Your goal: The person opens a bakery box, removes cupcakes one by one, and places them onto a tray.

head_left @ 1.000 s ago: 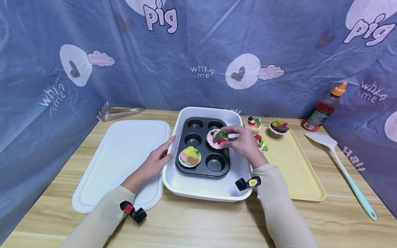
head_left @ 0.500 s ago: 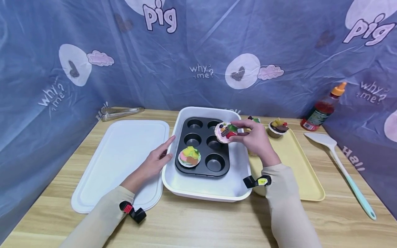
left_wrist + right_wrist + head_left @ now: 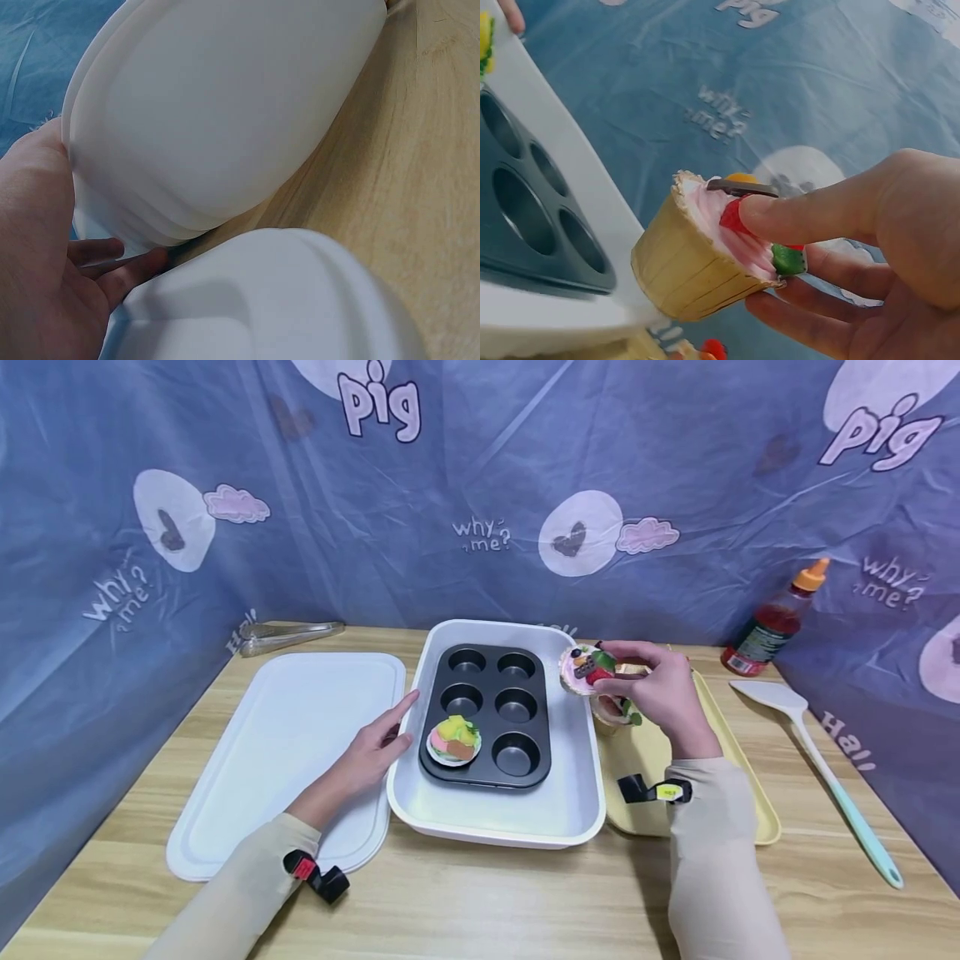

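My right hand [image 3: 660, 689] pinches a cupcake [image 3: 697, 255] with pink frosting, fruit toppings and a tan wrapper. The cupcake is tilted, above the right rim of a white tub [image 3: 495, 814]. Inside the tub lies a dark muffin pan [image 3: 487, 727], its front-left cup filled by a cupcake with yellow, pink and brown toppings [image 3: 454, 739]. On the tub's left rim rests my left hand [image 3: 367, 760], index finger extended; in the left wrist view several relaxed fingers lie against the outer wall. Another cupcake [image 3: 611, 712] shows beneath the held one, partly hidden by the right hand.
A white lid or board [image 3: 300, 735] lies left of the tub. To the right is a yellow tray [image 3: 645, 810], then a spatula [image 3: 832, 785] and a red sauce bottle [image 3: 765, 627]. Metal tongs [image 3: 292, 637] lie at the back left.
My right hand has lifted the pink cupcake from the pan's middle-right cup and moved it rightward to the tub's rim. The left hand keeps its place on the opposite rim.
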A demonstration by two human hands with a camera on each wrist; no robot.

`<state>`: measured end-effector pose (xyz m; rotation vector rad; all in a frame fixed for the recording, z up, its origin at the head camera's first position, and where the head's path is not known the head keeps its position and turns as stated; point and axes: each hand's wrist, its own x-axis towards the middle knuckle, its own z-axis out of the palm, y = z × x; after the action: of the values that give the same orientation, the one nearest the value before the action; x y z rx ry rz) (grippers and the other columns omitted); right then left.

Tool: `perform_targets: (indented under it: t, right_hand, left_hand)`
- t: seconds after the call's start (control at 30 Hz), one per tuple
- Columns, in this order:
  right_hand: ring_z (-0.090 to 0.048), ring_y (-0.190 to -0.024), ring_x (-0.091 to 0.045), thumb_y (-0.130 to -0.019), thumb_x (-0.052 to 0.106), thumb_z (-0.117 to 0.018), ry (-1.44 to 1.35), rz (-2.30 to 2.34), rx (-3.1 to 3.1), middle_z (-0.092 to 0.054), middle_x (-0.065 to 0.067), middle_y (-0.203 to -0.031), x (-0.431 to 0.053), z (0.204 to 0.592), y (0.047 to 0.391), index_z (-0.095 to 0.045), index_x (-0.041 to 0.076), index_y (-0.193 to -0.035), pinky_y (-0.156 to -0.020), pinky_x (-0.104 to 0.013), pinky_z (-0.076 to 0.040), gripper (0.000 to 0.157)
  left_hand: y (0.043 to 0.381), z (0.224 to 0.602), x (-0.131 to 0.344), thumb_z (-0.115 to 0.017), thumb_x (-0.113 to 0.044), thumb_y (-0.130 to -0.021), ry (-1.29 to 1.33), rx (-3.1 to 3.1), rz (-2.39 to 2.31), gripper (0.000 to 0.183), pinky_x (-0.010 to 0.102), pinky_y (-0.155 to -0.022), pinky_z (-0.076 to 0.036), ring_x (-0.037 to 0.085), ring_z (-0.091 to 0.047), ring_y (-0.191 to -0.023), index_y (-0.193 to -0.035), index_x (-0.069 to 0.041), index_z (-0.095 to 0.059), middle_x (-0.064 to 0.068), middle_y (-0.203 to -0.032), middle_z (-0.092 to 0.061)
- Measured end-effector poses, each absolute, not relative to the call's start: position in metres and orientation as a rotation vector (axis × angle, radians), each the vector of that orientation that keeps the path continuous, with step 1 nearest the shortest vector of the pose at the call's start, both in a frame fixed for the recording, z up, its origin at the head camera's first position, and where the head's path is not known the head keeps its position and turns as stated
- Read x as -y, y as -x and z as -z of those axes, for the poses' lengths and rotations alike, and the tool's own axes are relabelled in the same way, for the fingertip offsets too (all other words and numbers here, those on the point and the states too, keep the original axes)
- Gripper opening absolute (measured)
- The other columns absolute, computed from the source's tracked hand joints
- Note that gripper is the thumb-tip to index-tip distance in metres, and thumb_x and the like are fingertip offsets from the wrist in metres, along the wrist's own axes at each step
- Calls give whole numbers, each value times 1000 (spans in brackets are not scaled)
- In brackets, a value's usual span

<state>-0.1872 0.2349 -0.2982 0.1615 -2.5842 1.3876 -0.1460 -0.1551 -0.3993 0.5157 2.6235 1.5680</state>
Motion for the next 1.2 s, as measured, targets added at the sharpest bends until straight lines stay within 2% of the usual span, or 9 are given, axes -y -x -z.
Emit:
perform_targets:
  t: [0.13,0.3,0.4,0.53,0.83,1.2]
  right_hand:
    - [-62,-91,3,-75,7,-88,-146,-1365,2563,-73,-12,-118,-247,298,187,-71,5,-126,-74,-8,-52,54]
    - [-63,-86,11,-74,6,-88,-122,-1404,2540,-71,18,-99,-261,298,186,-69,2,-127,-74,-7,-51,56]
    - [-64,-87,13,-74,5,-89,-98,-1441,2515,-68,29,-92,-268,297,184,-68,-1,-127,-74,-7,-51,58]
    - [-64,-89,12,-74,8,-89,-37,-1423,2515,-67,31,-91,-278,295,181,-67,-1,-127,-72,-6,-50,59]
    - [-58,-98,0,-74,15,-90,138,-1343,2554,-63,34,-90,-298,294,178,-68,5,-129,-72,-8,-47,60]
    - [-58,-89,8,-73,4,-89,136,-1409,2493,-66,37,-88,-318,301,176,-68,5,-127,-73,-7,-46,58]
  left_hand:
    - [146,400,155,-51,-15,-103,-533,-2637,-1559,61,54,-114,-39,38,-47,-140,-161,-18,-29,14,-164,-32]
    - [146,400,156,-51,-16,-104,-526,-2641,-1554,61,55,-115,-38,38,-47,-140,-161,-19,-29,15,-164,-33]
    - [146,401,156,-51,-16,-104,-529,-2637,-1556,61,55,-115,-38,39,-47,-140,-161,-19,-29,15,-164,-32]
    - [146,400,156,-50,-17,-104,-526,-2639,-1548,61,55,-115,-38,39,-46,-141,-161,-19,-29,15,-164,-32]
    - [145,399,155,-50,-17,-104,-503,-2649,-1534,61,56,-115,-38,39,-47,-140,-161,-20,-29,14,-164,-32]
    - [145,400,155,-51,-16,-104,-505,-2661,-1528,61,56,-114,-39,40,-48,-139,-161,-20,-29,15,-164,-32]
